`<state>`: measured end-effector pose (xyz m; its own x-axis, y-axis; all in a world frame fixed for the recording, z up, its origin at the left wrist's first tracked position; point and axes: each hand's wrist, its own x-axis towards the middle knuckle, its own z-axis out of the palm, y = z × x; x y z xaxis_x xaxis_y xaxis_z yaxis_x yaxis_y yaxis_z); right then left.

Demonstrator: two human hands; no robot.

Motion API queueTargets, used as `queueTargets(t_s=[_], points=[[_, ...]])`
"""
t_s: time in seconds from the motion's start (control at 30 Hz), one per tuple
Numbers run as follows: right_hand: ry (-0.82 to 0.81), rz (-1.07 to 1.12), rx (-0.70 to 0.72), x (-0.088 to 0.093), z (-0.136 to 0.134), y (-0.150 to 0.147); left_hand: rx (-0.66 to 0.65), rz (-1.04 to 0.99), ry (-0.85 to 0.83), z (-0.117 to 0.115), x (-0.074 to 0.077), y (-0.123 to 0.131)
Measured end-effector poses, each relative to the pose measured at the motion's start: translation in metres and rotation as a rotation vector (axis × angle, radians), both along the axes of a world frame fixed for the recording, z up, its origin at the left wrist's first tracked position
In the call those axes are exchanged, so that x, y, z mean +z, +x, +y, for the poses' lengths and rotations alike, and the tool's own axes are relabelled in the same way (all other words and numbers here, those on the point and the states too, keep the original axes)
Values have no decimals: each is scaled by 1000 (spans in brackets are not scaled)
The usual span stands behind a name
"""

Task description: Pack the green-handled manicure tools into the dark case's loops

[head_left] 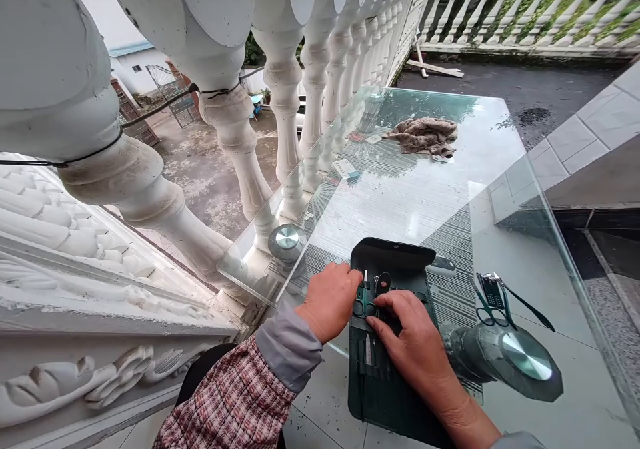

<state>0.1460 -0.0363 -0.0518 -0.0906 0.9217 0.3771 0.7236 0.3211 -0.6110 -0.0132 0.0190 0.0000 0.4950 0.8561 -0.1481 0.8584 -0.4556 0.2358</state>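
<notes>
At the near edge of the clear glass desk (415, 202), green-handled steel scissors (364, 304) stand lengthwise in a dark green leather case (393, 255); both the right grip (410, 342) and left grip (329, 301) are against them, clamping unconfirmed.

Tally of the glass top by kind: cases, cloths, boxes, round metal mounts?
Open dark green tool case: 1
Crumpled brown cloth: 1
Small white box: 1
Round metal-capped mounts: 2
Total: 5
</notes>
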Motion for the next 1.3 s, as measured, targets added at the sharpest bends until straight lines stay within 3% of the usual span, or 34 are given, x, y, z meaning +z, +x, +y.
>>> queueTargets(t_s=[0.3, 0.63, 0.93, 1.3], points=[[-126, 81, -15, 4, -2, 2, 67, -29, -64, 4, -1, 0], [113, 24, -188, 25, -15, 31, 37, -19, 1, 5, -9, -1], [121, 21, -413, 32, -32, 80, -62, -42, -22, -1, 1, 3], [160, -49, -357, 34, -41, 83, -12, -51, -24, 2, 2, 7]])
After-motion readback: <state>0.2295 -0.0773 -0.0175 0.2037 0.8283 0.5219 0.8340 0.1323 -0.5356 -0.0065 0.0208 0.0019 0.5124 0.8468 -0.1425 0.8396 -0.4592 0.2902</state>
